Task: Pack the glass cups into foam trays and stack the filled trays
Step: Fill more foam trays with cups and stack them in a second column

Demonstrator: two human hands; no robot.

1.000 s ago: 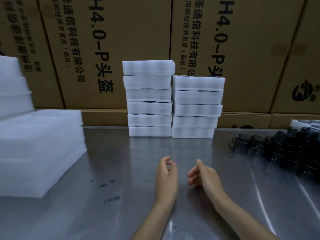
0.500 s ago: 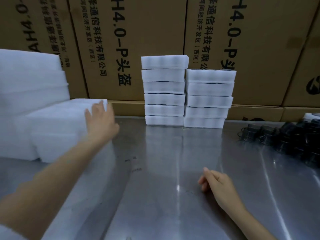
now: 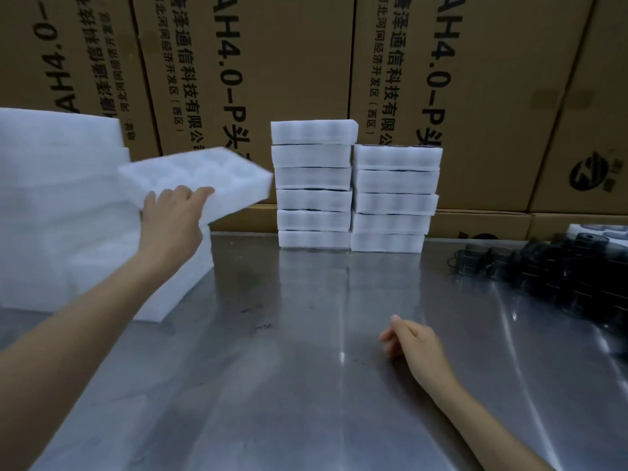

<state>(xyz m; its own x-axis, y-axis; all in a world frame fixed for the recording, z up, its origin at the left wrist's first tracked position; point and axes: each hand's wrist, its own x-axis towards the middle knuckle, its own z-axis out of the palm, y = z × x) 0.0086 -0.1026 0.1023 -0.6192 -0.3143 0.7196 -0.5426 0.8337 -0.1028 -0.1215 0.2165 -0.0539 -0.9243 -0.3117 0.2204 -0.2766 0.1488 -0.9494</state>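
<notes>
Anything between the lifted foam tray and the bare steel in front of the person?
Nothing visible. The left hand holds the empty foam tray tilted above the foam pile; the steel table between it and the right hand is bare.

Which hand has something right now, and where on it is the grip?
The left hand grips an empty foam tray by its near edge, lifted and tilted off the foam stack. The right hand holds nothing.
</notes>
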